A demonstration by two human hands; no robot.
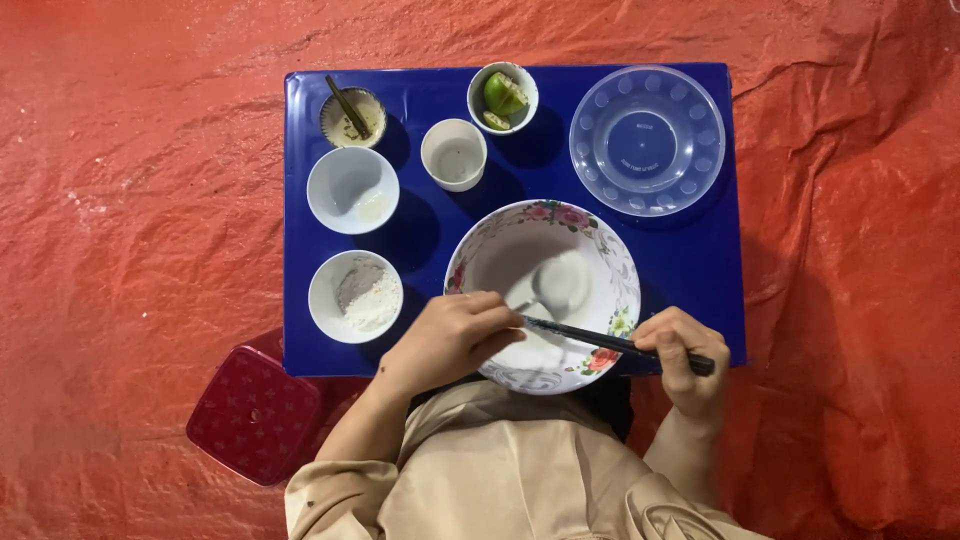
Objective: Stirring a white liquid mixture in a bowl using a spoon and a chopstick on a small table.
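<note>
Head view, all places given from the floral bowl.
Tarp: red sheet under everything, creased.
Blue table: low, carries all the dishes; the floral bowl sits on its near edge, and part of the rim looks to overhang it. Risk: a push on that rim could tip the bowl toward the person's lap.
Clear bowl: beyond and right, well apart.
Red lid: off the table, near and left, on the tarp.
Floral bowl contents: thin white liquid or batter; cannot tell which. Risk: quick stirring could slop it over the low near rim.
White bowls: one with white powder just left, one almost bare beyond it.
Cup: straight beyond, near; a wide sweep could knock it.
Lime dish: beyond the cup.
Left hand: fingers curled shut around a spoon handle; spoon rests in the bowl.
Right hand: closed on dark chopsticks, tips reaching to the left fingers. Risk: chopsticks and spoon may tangle.
</note>
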